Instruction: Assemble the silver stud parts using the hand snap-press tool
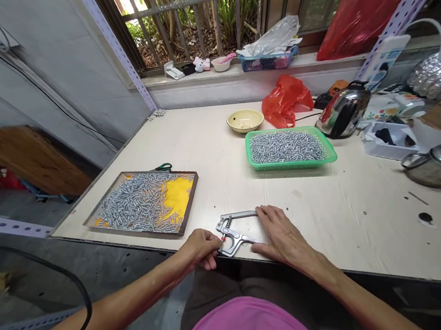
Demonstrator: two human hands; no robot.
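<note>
A silver hand-press pliers (237,236) lies at the table's front edge, a spring between its arms and its frame curving round like a C. My right hand (282,237) holds its spread handles, fingers over the upper one and thumb at the lower one. My left hand (202,246) is closed in a pinch at the tool's jaw, beside a small red part (223,238). Whatever sits between those fingertips is too small and covered to make out. To the left, a shallow tray (191,204) with a yellow bottom holds many small silver metal pieces (130,202).
A green basket (261,166) full of similar silver pieces stands farther back. Behind it are a cream bowl (245,120), a red plastic bag (286,100) and a steel kettle (344,111). Green-handled scissors (164,167) lie behind the tray. A metal pot (440,164) stands at right.
</note>
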